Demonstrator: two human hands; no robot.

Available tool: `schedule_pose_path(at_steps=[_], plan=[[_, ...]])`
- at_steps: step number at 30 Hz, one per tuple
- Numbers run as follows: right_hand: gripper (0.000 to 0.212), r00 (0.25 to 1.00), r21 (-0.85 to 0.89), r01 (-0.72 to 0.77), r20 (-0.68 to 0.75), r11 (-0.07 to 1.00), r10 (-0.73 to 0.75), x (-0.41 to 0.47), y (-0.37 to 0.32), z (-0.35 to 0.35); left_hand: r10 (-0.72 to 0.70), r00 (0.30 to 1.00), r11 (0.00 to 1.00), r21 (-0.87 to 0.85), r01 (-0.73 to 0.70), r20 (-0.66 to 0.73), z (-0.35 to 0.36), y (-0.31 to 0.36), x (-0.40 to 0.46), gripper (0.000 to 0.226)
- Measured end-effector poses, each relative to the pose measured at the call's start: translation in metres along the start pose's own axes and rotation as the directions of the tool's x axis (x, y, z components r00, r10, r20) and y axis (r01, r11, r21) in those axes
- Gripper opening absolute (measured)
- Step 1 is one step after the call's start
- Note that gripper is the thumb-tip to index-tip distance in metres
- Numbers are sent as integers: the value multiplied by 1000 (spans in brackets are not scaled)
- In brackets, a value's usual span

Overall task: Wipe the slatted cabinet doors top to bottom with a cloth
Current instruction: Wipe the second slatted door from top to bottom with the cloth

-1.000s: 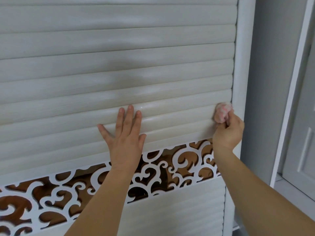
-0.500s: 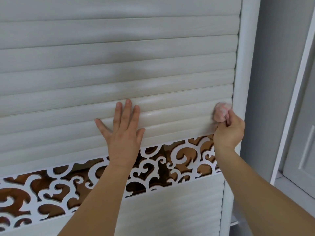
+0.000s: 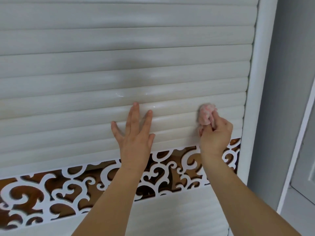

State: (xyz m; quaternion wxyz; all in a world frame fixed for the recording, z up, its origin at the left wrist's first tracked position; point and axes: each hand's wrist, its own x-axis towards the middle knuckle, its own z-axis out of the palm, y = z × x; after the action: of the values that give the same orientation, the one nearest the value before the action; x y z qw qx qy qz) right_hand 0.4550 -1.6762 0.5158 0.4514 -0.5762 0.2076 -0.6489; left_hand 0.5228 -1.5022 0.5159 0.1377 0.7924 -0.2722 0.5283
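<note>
Glossy cream slatted cabinet door (image 3: pixel 119 79): flat left hand (image 3: pixel 134 133) braces; right hand (image 3: pixel 215 135) pinches soft, light pink crumpled cloth (image 3: pixel 205 114).

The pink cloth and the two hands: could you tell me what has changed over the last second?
The right hand, gripping the pink cloth, slid left along the slats, away from the door frame and toward the left hand. The left hand stayed pressed flat on the slats; the grip on the cloth is unchanged.
</note>
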Motion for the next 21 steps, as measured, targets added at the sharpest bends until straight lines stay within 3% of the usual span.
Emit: schedule_pose_path(at_steps=[2,5,8,10,12,15,17,18,21], plan=[[23,998,-29,-55,-34,998,54,-9,-11,10,3,1000,1000,2,-3,7,-2,-3,0,78],[20,984,120,-103,154,987,84,-47,-23,27,37,999,999,30,-38,25,-3,-10,2,81],[7,926,182,11,369,983,-79,-77,-32,41,45,999,998,35,-44,-16,-7,-15,4,72],[7,866,131,94,479,987,-147,-74,-37,38,54,998,996,68,-51,-43,-9,-19,5,72],[7,929,99,173,314,980,-196,-52,-41,27,53,998,995,82,-51,-16,-10,-23,6,85],[18,994,206,36,97,978,-57,-22,-42,20,62,998,994,92,-63,23,-11,-25,9,96],[21,996,171,7,83,985,-21,-27,-36,28,60,997,994,91,-63,39,-10,-24,10,97],[19,991,117,67,104,991,-79,-35,-29,36,56,998,995,85,-59,37,-10,-24,10,97],[9,901,167,160,378,973,-214,-66,-26,40,50,998,998,46,-51,28,-11,-26,10,94]])
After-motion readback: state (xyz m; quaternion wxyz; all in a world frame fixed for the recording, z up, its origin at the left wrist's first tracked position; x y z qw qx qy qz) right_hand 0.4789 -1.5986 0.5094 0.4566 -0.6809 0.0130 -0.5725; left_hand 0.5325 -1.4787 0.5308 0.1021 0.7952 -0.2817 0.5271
